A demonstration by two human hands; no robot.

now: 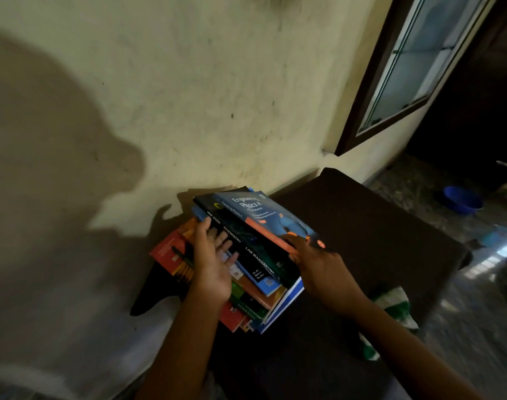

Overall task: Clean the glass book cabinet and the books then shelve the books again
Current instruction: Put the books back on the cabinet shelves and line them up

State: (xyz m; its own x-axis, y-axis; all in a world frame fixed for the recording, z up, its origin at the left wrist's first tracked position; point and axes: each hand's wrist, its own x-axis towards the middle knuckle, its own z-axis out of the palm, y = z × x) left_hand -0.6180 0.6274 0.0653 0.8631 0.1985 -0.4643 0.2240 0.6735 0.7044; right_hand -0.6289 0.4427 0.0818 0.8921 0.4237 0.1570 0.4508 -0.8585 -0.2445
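The left hand point(212, 264) lies open, its straight fingers against the spines of the book stack point(246, 301). The right hand point(321, 269) pinches the near corner of the blue physics book point(264, 215) on top, thumb on its cover. The stack sits at the left of a dark table point(376, 226) against a yellowish wall point(189, 96). A green-and-white cloth point(396, 307) lies at the table's right edge. The glass cabinet point(414, 62) is set in the wall at far right, and a blue basin point(461, 199) stands on the floor beyond.

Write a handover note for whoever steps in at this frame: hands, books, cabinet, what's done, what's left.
Left hand: open, fingers flat against the book stack on the dark table.
Right hand: pinches the corner of the top blue physics book.
Glass cabinet on the wall: visible shelves bare.
Cloth lies at the table's edge.
Left: shelve the books; cleaning progress unclear.
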